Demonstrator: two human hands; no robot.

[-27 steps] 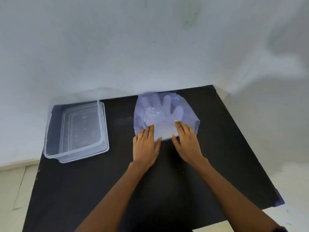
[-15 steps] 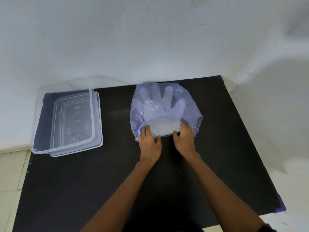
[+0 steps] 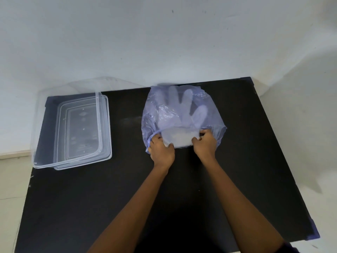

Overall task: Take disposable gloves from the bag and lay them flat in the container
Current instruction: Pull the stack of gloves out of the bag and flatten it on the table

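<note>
A thin bluish plastic bag (image 3: 160, 114) lies on the black table (image 3: 127, 198) near the back wall. Pale disposable gloves (image 3: 184, 110) show through it, fingers pointing away from me. My left hand (image 3: 161, 149) grips the left side of the bag's mouth and my right hand (image 3: 205, 143) grips the right side, holding the mouth apart. The cuffs of the gloves (image 3: 179, 138) show in the gap between my hands. A clear rectangular container (image 3: 43, 128) stands at the table's left, well apart from both hands.
A clear lid (image 3: 107, 136) lies under or beside the container on its right side. A white wall rises behind the table. The table's edges run close on the left and right, with pale floor beyond.
My hands went from lying flat on the bag's near edge to curling around it. The bag's mouth has been pulled apart, and the glove cuffs show more.
</note>
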